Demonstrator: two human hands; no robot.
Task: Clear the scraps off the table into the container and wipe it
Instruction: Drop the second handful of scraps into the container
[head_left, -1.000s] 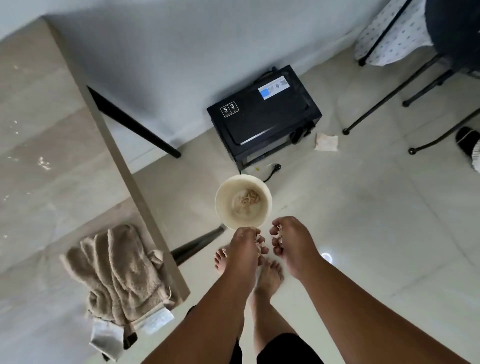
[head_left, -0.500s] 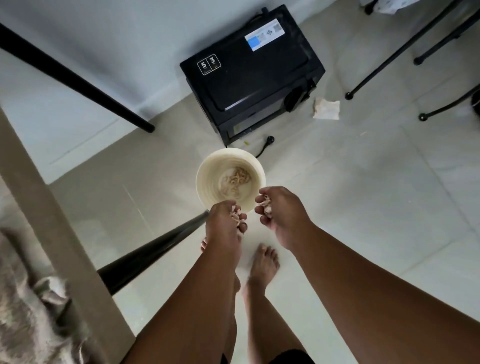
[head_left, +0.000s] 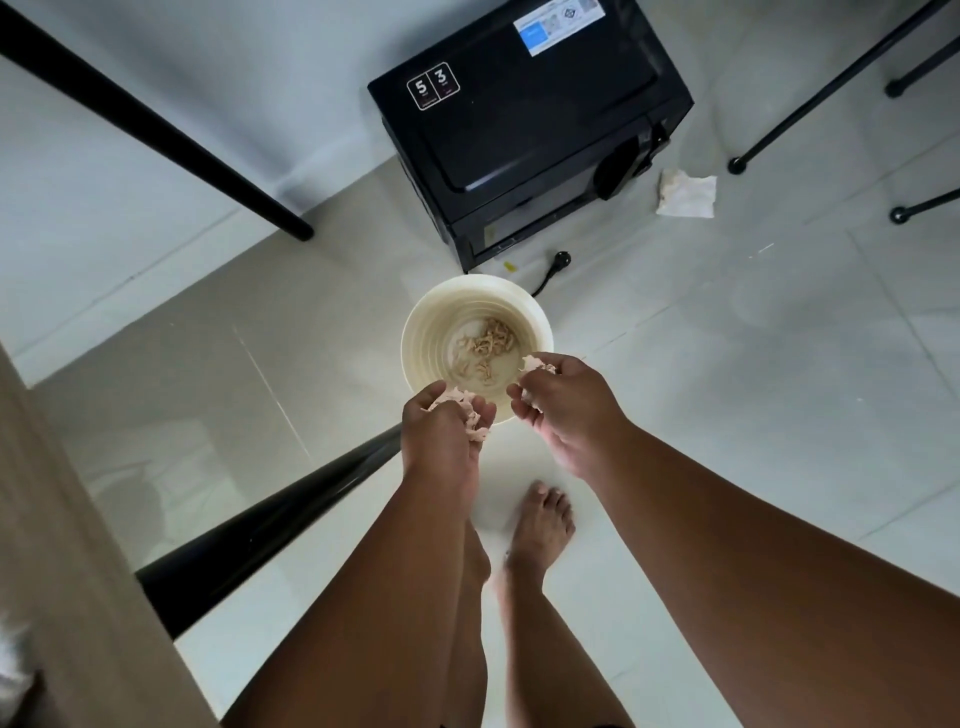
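A cream round container (head_left: 426, 322) stands on the tiled floor with a heap of pale scraps (head_left: 485, 345) in its bottom. My left hand (head_left: 447, 431) hovers over its near rim, fingers curled round a clump of pinkish scraps (head_left: 467, 410). My right hand (head_left: 566, 402) is just to the right, over the rim as well, pinching more scraps (head_left: 535, 364) in its fingertips. The table's wooden edge (head_left: 62, 545) runs along the left of the view.
A black microwave (head_left: 530, 119) sits on the floor behind the container, its plug (head_left: 561, 258) beside it. A crumpled white tissue (head_left: 685, 195) lies to the right, near black chair legs (head_left: 810, 98). Black table legs (head_left: 156, 130) slant at the left. My bare feet (head_left: 540, 519) stand below the hands.
The view has dropped closer to the floor and the towel on the table has left it. Both hands have moved forward over the container's rim, still holding scraps.
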